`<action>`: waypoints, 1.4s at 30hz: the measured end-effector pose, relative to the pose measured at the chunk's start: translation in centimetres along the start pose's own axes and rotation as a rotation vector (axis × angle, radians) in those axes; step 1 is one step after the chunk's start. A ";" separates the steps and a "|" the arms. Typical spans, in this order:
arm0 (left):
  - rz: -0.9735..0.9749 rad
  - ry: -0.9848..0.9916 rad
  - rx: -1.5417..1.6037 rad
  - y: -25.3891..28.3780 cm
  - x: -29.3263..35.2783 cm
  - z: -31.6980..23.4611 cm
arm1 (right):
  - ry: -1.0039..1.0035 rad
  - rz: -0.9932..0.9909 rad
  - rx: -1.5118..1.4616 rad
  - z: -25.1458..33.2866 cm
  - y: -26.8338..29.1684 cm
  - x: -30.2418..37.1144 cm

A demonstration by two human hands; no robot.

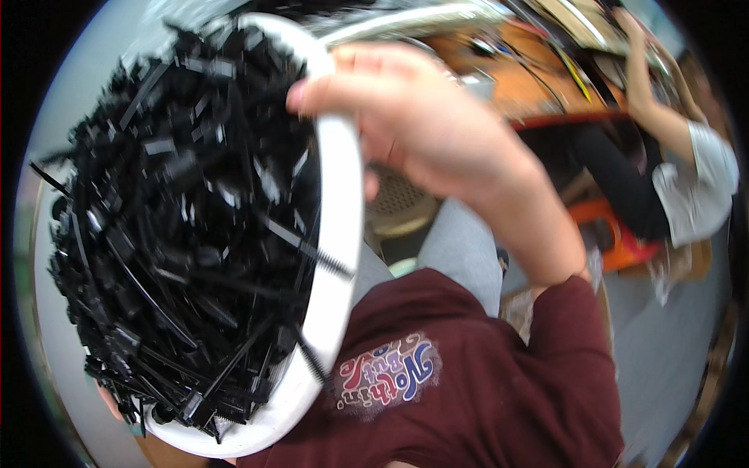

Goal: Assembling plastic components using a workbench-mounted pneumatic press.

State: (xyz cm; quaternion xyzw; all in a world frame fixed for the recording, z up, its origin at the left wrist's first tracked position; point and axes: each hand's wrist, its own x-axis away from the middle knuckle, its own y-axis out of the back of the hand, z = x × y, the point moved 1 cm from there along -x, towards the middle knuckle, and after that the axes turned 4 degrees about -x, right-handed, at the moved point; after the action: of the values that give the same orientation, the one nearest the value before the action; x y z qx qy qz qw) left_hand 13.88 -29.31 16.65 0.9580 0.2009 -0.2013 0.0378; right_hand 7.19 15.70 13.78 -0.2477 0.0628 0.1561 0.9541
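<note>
A white plastic basin (341, 179), heaped with black cable ties (187, 203), fills the left half of the view and is tilted. My right hand (413, 109) is closed on its upper right rim, thumb over the inside and fingers around the outside. Just a sliver of my left hand (111, 402) shows against the basin's lower left edge; the basin and its load hide the rest. Some ribbed tie ends stick out over the rim. Motion blurs the basin and my right hand.
Beyond my right arm stands an orange-brown work table (515, 70) with cables and clear plastic on it. A person in a light shirt (694, 183) sits at the right beside an orange stool (605, 234). A chair with a perforated seat (398, 199) is partly visible behind the basin.
</note>
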 end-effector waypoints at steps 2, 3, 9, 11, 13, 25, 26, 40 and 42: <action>0.175 -0.022 0.046 -4.9 -2.5 0.3 | 0.139 -0.189 0.155 2.9 2.4 2.8; 0.277 -0.022 0.091 -7.8 -3.7 0.8 | 0.219 -0.278 0.162 4.6 3.8 4.4; 0.841 0.000 0.304 -23.8 -3.7 1.5 | 0.518 -0.930 0.209 11.2 4.3 17.0; 1.074 0.048 0.400 -30.4 -1.3 2.4 | 0.517 -0.960 0.242 11.0 4.9 25.2; 1.276 0.087 0.435 -35.0 2.5 2.2 | 0.507 -1.016 0.245 10.3 5.7 32.5; 2.241 0.101 0.553 -45.6 38.5 12.4 | 0.212 -2.101 0.252 -4.8 0.5 63.3; 2.288 0.199 0.578 -44.8 41.1 13.5 | 0.228 -2.140 0.163 -7.6 -0.5 66.7; 2.367 -0.351 -0.121 -45.0 42.0 24.4 | -0.603 -2.544 -0.649 -27.0 3.1 84.8; 2.391 -0.364 -0.081 -44.5 38.9 22.8 | -0.716 -2.421 -0.640 -26.3 7.8 81.9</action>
State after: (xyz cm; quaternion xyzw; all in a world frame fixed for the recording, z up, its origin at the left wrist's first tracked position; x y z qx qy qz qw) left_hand 20.27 22.35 -19.47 0.4944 -0.8136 -0.1648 0.2577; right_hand 80.77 31.03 -28.82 -0.3069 -0.4952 -0.7330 0.3512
